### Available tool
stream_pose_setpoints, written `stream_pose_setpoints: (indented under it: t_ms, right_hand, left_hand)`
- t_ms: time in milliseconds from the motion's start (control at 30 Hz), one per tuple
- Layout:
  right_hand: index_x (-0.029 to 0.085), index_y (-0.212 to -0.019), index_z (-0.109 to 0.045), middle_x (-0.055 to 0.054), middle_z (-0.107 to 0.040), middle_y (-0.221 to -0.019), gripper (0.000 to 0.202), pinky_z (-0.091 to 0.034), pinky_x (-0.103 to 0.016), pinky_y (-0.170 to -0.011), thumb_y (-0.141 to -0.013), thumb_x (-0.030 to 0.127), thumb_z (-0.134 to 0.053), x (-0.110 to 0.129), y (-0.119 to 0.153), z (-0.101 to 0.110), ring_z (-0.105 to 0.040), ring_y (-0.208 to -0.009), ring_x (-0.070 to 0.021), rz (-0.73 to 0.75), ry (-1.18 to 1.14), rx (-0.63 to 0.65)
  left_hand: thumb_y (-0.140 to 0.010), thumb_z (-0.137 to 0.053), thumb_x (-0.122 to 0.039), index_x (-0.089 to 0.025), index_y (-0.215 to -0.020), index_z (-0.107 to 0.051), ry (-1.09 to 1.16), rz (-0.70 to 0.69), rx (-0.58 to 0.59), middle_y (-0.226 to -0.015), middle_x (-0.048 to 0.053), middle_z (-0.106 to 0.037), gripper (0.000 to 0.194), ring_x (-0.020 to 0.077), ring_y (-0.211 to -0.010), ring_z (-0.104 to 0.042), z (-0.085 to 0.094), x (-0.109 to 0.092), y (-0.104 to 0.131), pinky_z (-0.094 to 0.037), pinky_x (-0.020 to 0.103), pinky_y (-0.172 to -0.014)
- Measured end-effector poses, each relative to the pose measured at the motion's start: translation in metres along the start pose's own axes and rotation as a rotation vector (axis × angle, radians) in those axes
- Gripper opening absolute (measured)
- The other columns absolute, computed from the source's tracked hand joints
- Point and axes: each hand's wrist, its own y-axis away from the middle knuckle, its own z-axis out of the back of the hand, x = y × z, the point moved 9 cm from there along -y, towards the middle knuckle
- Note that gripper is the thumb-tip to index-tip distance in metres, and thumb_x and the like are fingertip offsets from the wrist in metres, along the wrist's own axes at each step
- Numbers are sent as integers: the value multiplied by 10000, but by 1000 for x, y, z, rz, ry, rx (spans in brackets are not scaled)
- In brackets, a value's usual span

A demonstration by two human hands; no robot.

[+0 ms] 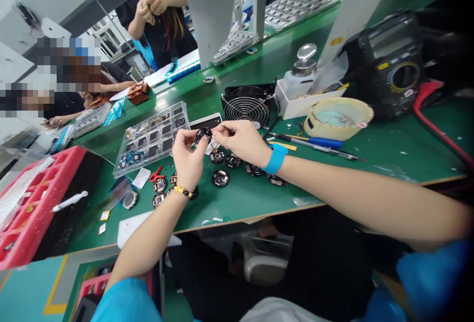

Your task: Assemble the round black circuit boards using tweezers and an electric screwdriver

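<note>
A small round black watch-like case [203,136] is pinched between the thumb and fingers of my left hand [188,160], above the green bench. Close at its right edge, the fingertips of my right hand [240,139] are pressed together; what they hold, if anything, is too small to make out. Beneath and around my hands lie several similar round black cases with parts inside, among them one case [220,179] standing apart on the mat. To the left, more cases [160,185] lie near red-handled pliers [157,174] and a round watch [130,199].
A clear compartment tray [151,137] lies behind my left hand. A black fan [247,107], a pump bottle [301,72], a cream round bowl [338,114], pens [322,142] and a multimeter [392,65] stand rightward. A pink foam tray [40,193] is at left. Other people sit across the bench.
</note>
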Motion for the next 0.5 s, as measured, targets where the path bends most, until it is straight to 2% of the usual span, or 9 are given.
stream_pose_setpoints:
  t_ms: [133,267,367,500]
  right_hand:
    - [173,-710,-628,30,-514,-609,228,-306,-284,-585,-770,391,-655,-6,-2,-2,-408,-599,-113,-96,-139,-20]
    - [195,-652,-557,62,-428,-556,352,-262,-279,-557,-781,481,-718,-13,-3,-7,-345,-561,-95,-199,-303,42]
    - [209,-590,-461,67,-392,-553,497,-246,-284,-548,-825,552,-733,-12,-3,-11,-315,-552,-85,-229,-363,125]
    - [195,-640,-529,52,-439,-597,546,-251,-283,-549,-792,656,-779,-12,-3,-12,-351,-582,-92,-266,-385,159]
  left_hand:
    - [-871,-772,-244,-204,-908,-624,-59,-102,-34,-911,15,-585,158,151,-859,-586,0,-15,4,-497,269,-782]
    - [-883,-782,-274,-209,-917,-644,-72,-166,-42,-929,24,-591,156,158,-882,-591,3,-20,2,-505,276,-802]
    - [-848,-831,-318,-207,-915,-637,28,-119,-23,-902,13,-596,233,153,-868,-597,6,-10,-4,-513,280,-817]
    - [-828,-856,-359,-209,-930,-629,120,-52,9,-912,12,-609,290,154,-876,-611,6,-1,-8,-532,278,-804]
